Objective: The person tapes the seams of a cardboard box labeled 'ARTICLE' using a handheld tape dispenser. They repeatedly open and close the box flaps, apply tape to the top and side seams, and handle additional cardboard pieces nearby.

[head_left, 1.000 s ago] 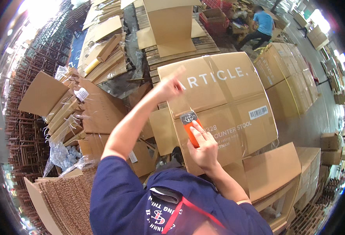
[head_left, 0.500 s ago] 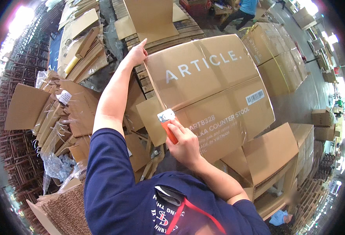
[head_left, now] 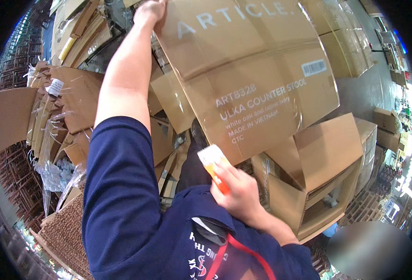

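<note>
A large brown cardboard box with pale printing and a white label fills the middle of the view, its broad face toward me. My left hand is closed at the box's far left corner, its fingertips partly hidden at the edge. Near my chest, my right hand is wrapped round an orange-handled tool with a pale, toothed flat head. That toothed end points up and left, close to the box's near left corner; whether it touches the cardboard, I cannot tell.
An open cardboard box stands at the right. Flattened cardboard and crumpled plastic wrap are piled on the left. More wrapped cartons stand at the far right. Brown corrugated sheets lie at the lower left.
The box appears larger and its far corner sits higher in view, with my left hand on it. My right hand and tool have moved slightly right and nearer my body.
</note>
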The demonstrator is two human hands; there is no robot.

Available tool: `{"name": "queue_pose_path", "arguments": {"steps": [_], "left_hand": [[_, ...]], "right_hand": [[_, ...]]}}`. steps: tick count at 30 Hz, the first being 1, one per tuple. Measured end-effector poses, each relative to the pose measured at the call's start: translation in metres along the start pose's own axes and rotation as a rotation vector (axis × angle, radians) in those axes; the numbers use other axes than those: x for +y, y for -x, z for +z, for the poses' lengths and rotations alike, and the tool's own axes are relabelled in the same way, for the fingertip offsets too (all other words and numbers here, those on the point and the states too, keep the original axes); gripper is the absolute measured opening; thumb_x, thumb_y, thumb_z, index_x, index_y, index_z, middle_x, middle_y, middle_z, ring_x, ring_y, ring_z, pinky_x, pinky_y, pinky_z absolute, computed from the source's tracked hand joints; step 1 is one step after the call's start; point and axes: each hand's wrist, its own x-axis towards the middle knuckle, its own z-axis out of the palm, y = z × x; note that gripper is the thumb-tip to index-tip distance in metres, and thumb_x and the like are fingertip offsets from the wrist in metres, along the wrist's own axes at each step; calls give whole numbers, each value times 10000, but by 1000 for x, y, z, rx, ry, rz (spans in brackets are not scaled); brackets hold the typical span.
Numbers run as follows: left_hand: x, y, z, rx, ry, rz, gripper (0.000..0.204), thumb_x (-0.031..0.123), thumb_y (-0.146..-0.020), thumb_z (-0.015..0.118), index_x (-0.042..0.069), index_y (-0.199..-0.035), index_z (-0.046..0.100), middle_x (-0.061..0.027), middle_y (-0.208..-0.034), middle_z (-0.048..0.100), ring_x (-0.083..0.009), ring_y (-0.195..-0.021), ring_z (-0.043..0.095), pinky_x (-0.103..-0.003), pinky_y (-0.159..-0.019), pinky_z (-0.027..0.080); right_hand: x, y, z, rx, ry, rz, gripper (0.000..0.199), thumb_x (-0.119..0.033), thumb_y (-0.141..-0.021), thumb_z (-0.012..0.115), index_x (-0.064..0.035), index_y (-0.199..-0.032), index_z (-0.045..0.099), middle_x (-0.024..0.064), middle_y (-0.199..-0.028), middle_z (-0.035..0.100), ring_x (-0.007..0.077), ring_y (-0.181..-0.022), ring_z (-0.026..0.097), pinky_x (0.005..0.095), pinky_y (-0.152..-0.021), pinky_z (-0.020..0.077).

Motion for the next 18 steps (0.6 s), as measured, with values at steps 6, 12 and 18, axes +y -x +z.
{"name": "queue_pose_path", "arguments": {"steps": [6,12,18], "left_hand": [[-41,-32,-12,168,-406,489,508,457,-1132,481,138,-981,846,-221,-1097,817,-376,-1057,806,-521,-869,635],[-23,25,30,27,-310,303,386,410,-1143,463,142,-1245,722,-282,-1167,785,-429,-1106,778,-563,-916,610],[-6,135,-5,-67,-221,139,443,362,-1153,445,147,-1509,597,-344,-1237,754,-482,-1156,751,-605,-963,584]], "right_hand": [[47,134,1,42,-42,95,401,-106,-790,862,-56,-1183,802,119,-1278,811,299,-779,716,383,-733,630],[69,139,39,43,41,157,481,-155,-859,810,-86,-1333,775,92,-1279,792,302,-756,696,385,-682,629],[35,119,80,-211,547,136,393,-238,-964,667,-13,-1250,815,256,-1277,758,284,-769,660,478,-583,581]]}}
